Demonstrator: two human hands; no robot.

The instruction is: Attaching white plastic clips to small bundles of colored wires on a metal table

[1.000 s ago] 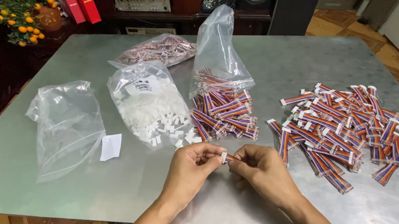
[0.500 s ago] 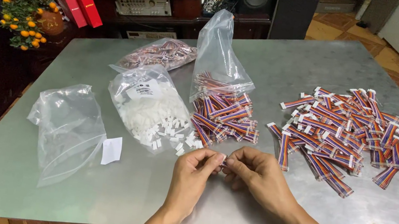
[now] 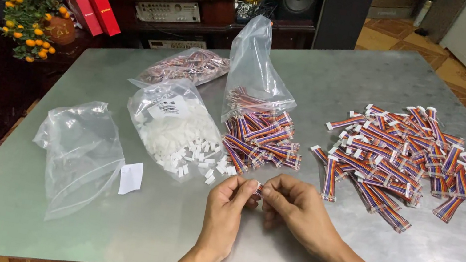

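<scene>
Both hands have eased slightly nearer the table edge since a moment ago. Left hand [image 3: 225, 211] and right hand [image 3: 295, 209] pinch a small striped ribbon cable [image 3: 258, 190] between their fingertips, just above the metal table [image 3: 167, 233]. Beyond lie a bag of white connectors [image 3: 175, 125], an empty bag [image 3: 80, 153], and a loose cable heap [image 3: 403, 155].

The table [image 3: 104, 235] is brushed metal, smooth with a dull sheen. On it, the empty bag [image 3: 80, 153] is clear, crinkled, glossy plastic; right of it the white connectors [image 3: 181, 141] look like matt plastic. The ribbon cables [image 3: 403, 158] have smooth plastic-coated wires.
</scene>
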